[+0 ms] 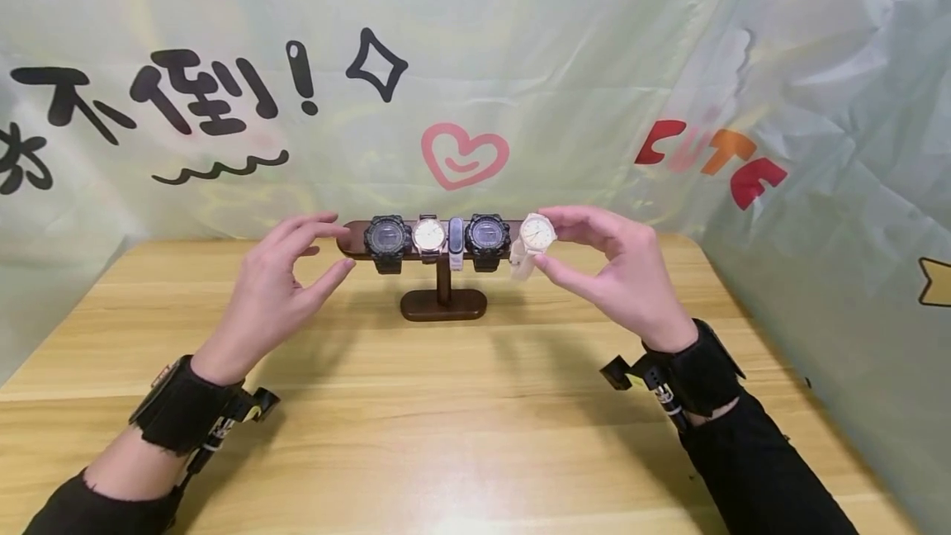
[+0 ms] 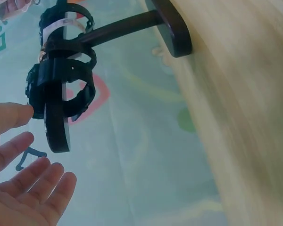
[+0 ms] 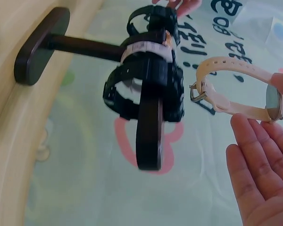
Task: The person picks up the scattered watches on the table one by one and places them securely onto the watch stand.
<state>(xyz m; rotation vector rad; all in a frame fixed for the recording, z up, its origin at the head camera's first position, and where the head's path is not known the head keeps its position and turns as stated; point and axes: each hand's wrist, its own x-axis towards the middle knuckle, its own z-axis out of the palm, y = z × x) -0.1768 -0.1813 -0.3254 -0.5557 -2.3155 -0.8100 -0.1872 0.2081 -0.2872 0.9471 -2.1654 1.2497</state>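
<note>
A dark wooden T-shaped watch stand point(image 1: 444, 305) stands on the table. Four watches? No: several timepieces ring its bar, among them a left black digital watch point(image 1: 387, 238), a white-dialled watch point(image 1: 428, 234) on a dark strap, a slim band point(image 1: 456, 243) with a pale strap, and a right black watch point(image 1: 487, 233). My right hand point(image 1: 627, 271) pinches a white watch point(image 3: 245, 108) by its case between thumb and fingers. Its strap is buckled into a loop, beside the bar's right end. My left hand point(image 1: 271, 287) has its thumb and fingers spread around the bar's left end.
The light wooden table point(image 1: 446, 419) reaches to a pale printed cloth point(image 1: 565, 89) hung behind and to the right. Each wrist wears a black strap with a small camera mount point(image 1: 223, 428).
</note>
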